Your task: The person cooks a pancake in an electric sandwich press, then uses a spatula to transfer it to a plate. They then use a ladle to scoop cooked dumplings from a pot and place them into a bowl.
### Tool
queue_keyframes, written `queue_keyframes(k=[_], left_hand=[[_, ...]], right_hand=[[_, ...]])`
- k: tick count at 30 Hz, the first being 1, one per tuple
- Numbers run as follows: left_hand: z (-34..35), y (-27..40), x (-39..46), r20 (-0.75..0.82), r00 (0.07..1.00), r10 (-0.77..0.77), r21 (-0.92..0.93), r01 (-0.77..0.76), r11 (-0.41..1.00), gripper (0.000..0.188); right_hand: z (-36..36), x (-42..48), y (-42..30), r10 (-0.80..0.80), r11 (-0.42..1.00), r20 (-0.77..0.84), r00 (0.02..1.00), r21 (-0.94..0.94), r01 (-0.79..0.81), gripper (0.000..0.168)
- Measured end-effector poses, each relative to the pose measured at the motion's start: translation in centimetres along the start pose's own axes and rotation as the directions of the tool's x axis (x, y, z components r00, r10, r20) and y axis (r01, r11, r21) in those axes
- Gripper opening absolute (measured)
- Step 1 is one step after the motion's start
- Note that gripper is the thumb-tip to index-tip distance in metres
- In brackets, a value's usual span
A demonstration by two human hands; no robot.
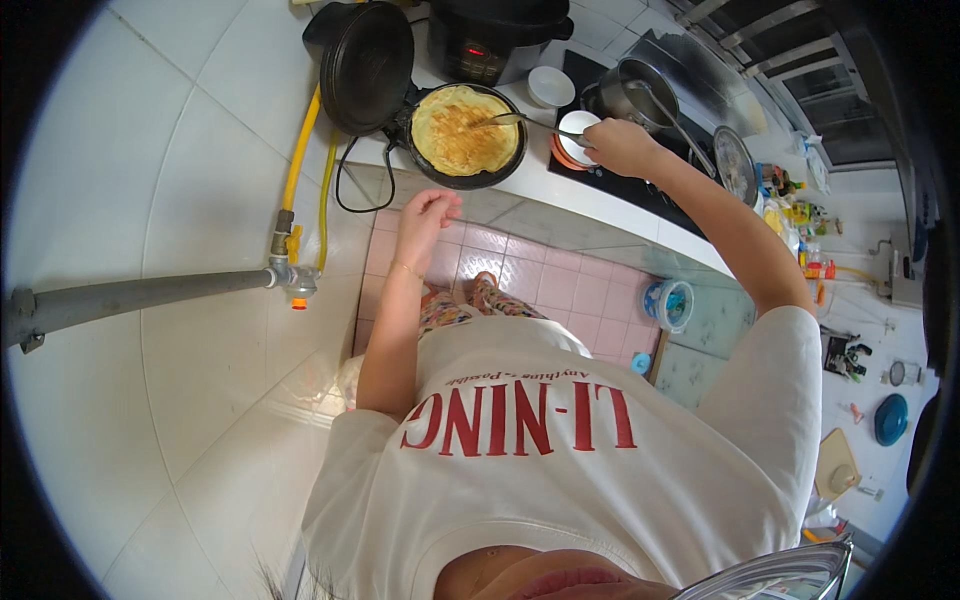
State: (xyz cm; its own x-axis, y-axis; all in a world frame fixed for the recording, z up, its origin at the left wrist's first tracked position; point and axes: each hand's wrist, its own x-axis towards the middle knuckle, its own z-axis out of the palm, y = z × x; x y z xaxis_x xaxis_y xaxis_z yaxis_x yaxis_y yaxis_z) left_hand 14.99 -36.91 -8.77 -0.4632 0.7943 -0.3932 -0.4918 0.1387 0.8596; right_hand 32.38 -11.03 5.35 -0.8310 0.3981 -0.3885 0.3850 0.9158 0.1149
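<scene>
My right hand (pixel 624 148) grips the handle of a long metal spatula (pixel 536 124). The tip of the spatula rests on a browned yellow pancake (pixel 457 146). That pancake lies flat in the round black plate of an electric griddle (pixel 480 181), whose hinged lid (pixel 367 71) stands raised on the left. Below the griddle's front edge hangs my left hand (pixel 430 214), fingers loosely curled and nothing visible in them. Under the right hand is a white bowl with an orange outside (pixel 576 146), at the edge of the black cooktop.
A black electric cooker (pixel 487 45) and a white bowl (pixel 550 87) stand behind the griddle. On the cooktop (pixel 679 191) are a steel pot (pixel 636 90) with a ladle and a glass lid (pixel 735 161). A cord (pixel 337 187) loops off the counter near a yellow gas hose (pixel 301 150).
</scene>
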Motion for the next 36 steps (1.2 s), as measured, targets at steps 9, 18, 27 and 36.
queue_keyframes(k=[9,18,27,36], left_hand=[[-1.1,0.0,-0.8,-0.049,0.999,0.021,-0.031,-0.023,0.999,0.016],[-3.0,-0.2,-0.8,-0.105,0.994,0.011,-0.03,-0.014,0.999,0.016],[-2.8,-0.7,0.2,-0.087,0.996,0.011,-0.068,-0.017,0.998,0.017],[-2.7,-0.7,1.0,-0.099,0.995,0.007,-0.095,-0.016,0.995,0.015]], right_hand=[[-5.4,2.4,-5.4,-0.138,0.986,-0.003,0.99,-0.093,0.137,0.018],[-5.8,6.1,-8.1,-0.23,0.973,0.058,0.971,-0.012,0.231,0.016],[-10.6,7.0,-13.4,-0.347,0.918,0.197,0.917,-0.127,0.374,0.015],[-7.0,5.3,-16.2,-0.142,0.936,0.349,0.926,-0.257,0.24,0.019]])
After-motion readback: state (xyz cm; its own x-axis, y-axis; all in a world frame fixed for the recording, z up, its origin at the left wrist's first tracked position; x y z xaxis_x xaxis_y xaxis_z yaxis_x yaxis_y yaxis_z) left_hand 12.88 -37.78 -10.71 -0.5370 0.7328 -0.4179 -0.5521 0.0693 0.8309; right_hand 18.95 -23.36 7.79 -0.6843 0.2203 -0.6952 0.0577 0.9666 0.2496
